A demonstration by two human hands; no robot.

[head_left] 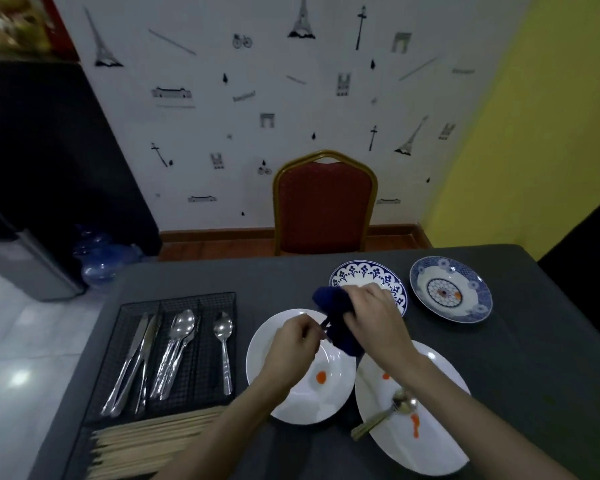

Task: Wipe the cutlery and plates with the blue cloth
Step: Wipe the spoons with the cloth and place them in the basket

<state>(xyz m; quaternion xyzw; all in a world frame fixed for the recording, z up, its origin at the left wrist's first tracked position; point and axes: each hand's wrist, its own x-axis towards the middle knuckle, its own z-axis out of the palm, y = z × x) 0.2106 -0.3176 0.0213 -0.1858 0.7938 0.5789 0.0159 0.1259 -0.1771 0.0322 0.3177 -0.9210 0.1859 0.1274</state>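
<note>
Above the white plate (284, 403) at 12 o'clock, your right hand (374, 317) clutches the limp blue cloth (340, 327); your left hand (295, 344) pinches something hidden — bunch it.

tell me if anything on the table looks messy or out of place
Yes: orange-red smears mark the two plain white plates, one blob on the left plate and streaks on the right plate. A metal spoon and fork lie on the right plate rather than in the black mesh cutlery tray. Both hands hold the dark blue cloth.
</note>
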